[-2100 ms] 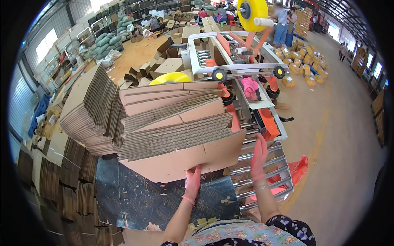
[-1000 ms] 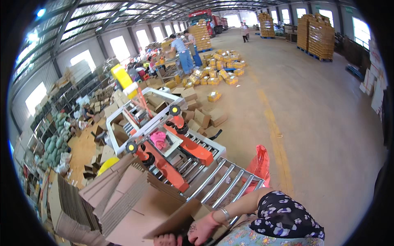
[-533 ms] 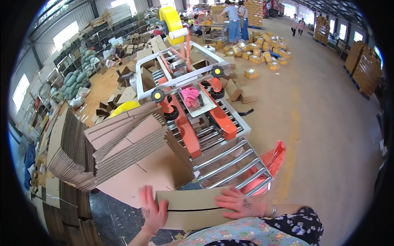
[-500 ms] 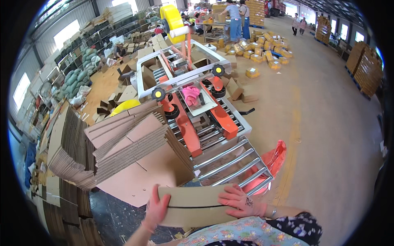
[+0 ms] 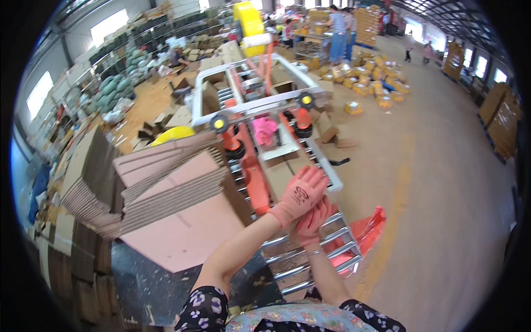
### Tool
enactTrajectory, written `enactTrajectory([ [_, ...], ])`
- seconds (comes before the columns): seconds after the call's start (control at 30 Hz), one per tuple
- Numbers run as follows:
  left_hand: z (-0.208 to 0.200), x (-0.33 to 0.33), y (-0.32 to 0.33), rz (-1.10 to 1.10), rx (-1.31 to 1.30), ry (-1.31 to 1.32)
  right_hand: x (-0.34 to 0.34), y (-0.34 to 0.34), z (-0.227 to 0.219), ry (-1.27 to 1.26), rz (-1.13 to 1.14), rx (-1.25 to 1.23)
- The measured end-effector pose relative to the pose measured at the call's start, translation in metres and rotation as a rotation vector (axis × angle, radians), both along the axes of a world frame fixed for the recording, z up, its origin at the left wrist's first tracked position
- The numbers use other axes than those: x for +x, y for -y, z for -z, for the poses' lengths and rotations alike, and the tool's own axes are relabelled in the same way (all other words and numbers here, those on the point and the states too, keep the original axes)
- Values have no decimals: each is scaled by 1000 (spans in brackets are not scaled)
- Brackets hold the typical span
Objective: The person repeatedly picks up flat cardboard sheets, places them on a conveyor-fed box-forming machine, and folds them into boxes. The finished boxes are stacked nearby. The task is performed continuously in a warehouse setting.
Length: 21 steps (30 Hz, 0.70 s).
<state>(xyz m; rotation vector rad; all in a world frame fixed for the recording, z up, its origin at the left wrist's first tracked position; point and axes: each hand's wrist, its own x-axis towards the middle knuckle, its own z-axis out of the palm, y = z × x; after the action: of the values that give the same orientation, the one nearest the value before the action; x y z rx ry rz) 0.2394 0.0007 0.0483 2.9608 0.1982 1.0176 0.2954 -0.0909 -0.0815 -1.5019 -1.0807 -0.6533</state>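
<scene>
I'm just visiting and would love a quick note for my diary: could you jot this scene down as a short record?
Left hand: pink-gloved, over the near end of a cardboard box
Right hand: pink-gloved, close beside the left; its grip is partly hidden
Box: tan cardboard, on the machine
Machine: pale frame with a yellow roll on top
Pink cloth: bunched on the machine's tray
Left of machine: stacked flat cardboard
Background: yellow parcels heaped on the floor

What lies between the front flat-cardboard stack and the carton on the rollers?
In the head view, an orange rail and some metal rollers lie between the front flat-cardboard stack and the carton.
</scene>
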Motion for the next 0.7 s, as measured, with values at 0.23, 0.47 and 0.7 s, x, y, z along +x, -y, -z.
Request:
enactTrajectory([
  [0.23, 49, -269, 40, -622, -626, -52, -155, -77, -122, 310, -729, 4],
  [0.47, -26, -424, 51, -984, -320, -173, -231, -74, -112, 624, -1027, -155],
  [0.7, -49, -428, 34, -1195, -38, -680, -113, 53, -185, 512, -1756, -521],
])
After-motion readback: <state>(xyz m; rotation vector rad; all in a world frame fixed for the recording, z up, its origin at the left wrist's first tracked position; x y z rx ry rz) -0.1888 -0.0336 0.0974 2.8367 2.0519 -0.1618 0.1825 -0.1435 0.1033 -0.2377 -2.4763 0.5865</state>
